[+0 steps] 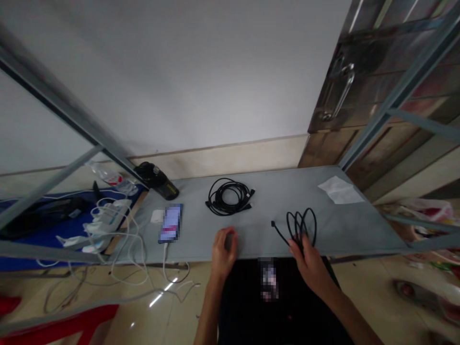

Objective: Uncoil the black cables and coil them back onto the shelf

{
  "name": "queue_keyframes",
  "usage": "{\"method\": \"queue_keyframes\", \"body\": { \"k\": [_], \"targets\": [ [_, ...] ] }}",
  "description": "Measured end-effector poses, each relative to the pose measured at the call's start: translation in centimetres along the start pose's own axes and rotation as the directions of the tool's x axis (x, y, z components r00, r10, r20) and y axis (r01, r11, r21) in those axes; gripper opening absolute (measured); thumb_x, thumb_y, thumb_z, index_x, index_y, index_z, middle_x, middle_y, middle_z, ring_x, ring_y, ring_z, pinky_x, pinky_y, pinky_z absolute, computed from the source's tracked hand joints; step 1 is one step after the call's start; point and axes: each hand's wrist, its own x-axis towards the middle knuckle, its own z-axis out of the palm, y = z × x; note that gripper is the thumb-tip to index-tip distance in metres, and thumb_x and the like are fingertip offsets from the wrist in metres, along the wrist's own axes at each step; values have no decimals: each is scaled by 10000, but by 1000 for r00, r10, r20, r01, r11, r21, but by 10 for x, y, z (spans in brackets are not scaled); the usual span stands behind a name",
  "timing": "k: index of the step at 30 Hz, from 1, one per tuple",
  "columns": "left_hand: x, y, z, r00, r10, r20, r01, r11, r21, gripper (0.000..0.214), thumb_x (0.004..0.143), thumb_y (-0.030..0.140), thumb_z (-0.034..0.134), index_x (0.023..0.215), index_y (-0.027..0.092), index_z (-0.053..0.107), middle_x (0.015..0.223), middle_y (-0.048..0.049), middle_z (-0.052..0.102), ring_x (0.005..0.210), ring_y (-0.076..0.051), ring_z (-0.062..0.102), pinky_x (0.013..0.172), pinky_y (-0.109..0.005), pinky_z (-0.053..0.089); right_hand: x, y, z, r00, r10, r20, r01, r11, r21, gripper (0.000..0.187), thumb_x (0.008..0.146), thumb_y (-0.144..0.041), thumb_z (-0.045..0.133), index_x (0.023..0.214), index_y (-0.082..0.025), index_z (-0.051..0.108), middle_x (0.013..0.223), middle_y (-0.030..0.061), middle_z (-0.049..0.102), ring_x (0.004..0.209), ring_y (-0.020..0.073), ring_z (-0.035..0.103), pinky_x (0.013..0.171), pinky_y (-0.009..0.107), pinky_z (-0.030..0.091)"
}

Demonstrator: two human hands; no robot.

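Observation:
My right hand (308, 256) is closed on a looped black cable (301, 226) at the front edge of the grey table (273, 201); the loops stand upright and one plug end sticks out to the left. My left hand (223, 250) rests on the table's front edge with its fingers curled, and nothing shows in it. A second black cable (230, 196), coiled flat, lies further back between the two hands. A phone (170, 223) with a lit screen lies to the left, a white lead running from it off the table.
A black bottle (158, 181) lies on its side at the table's back left. A white paper (339, 189) sits at the back right. A white power strip with several plugs (104, 221) and loose white leads hang at the left. Metal frame bars cross on both sides.

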Motion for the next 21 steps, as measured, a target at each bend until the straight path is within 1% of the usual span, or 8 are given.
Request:
{"method": "queue_keyframes", "body": {
  "k": [2, 4, 7, 10, 13, 16, 19, 21],
  "targets": [
    [-13, 28, 11, 983, -98, 154, 121, 982, -144, 333, 1064, 467, 690, 1267, 230, 806, 1192, -135, 830, 1168, -316, 777, 1098, -499, 584, -8, -18, 4, 999, 37, 11, -38, 993, 116, 376, 1168, -553, 470, 1270, -229, 633, 1106, 143, 830, 1005, 296, 842, 850, 400, 703],
    [-30, 60, 29, 917, -235, 323, 341, 881, -328, 471, 1085, 558, 643, 1391, 229, 784, 1260, -142, 839, 1278, -327, 759, 1202, -524, 526, -18, -34, 8, 994, 56, 91, -73, 977, 199, 400, 1180, -529, 444, 1320, -228, 667, 1182, 152, 832, 1075, 285, 834, 917, 398, 705],
    [-51, 101, 52, 846, -337, 412, 521, 687, -506, 558, 1038, 660, 674, 1346, 214, 808, 1287, -154, 839, 1247, -349, 779, 1147, -504, 576, -33, -49, 10, 977, 27, 213, -76, 971, 227, 433, 1178, -534, 451, 1366, -237, 704, 1262, 148, 827, 1194, 299, 809, 1047, 440, 673],
    [-58, 118, 56, 829, -389, 401, 557, 624, -548, 530, 988, 675, 740, 1205, 203, 846, 1229, -153, 854, 1181, -352, 804, 1097, -477, 607, -39, -54, 0, 967, 11, 255, -74, 968, 239, 444, 1170, -543, 470, 1380, -241, 719, 1356, 142, 803, 1322, 307, 756, 1157, 478, 616],
    [-55, 108, 36, 821, -470, 325, 569, 626, -534, 544, 986, 685, 738, 1221, 208, 850, 1212, -152, 859, 1181, -349, 808, 1118, -489, 598, -30, -46, -25, 976, 89, 201, -139, 958, 250, 451, 1185, -532, 414, 1248, -249, 760, 1196, 114, 844, 1161, 272, 809, 1074, 422, 654],
    [-49, 83, -1, 814, -546, 196, 554, 631, -543, 578, 1003, 692, 710, 1311, 214, 816, 1240, -157, 854, 1190, -340, 809, 1117, -511, 602, -14, -22, -63, 980, 197, 25, -197, 950, 240, 515, 1172, -599, 399, 1048, -253, 760, 975, 96, 836, 922, 257, 809, 904, 387, 677],
    [-40, 58, -45, 828, -560, 16, 458, 661, -594, 554, 973, 671, 761, 1263, 203, 816, 1208, -151, 862, 1190, -329, 811, 1100, -489, 613, -3, 13, -107, 938, 299, -177, -253, 937, 239, 539, 1136, -680, 432, 974, -262, 731, 910, 95, 809, 804, 253, 776, 786, 399, 661],
    [-35, 44, -72, 827, -556, -82, 395, 679, -619, 521, 928, 652, 816, 1203, 210, 829, 1167, -132, 871, 1178, -332, 816, 1059, -475, 635, -2, 36, -135, 897, 309, -317, -251, 944, 213, 515, 1122, -704, 451, 998, -277, 711, 890, 100, 795, 768, 260, 769, 759, 432, 655]
  ]
}}
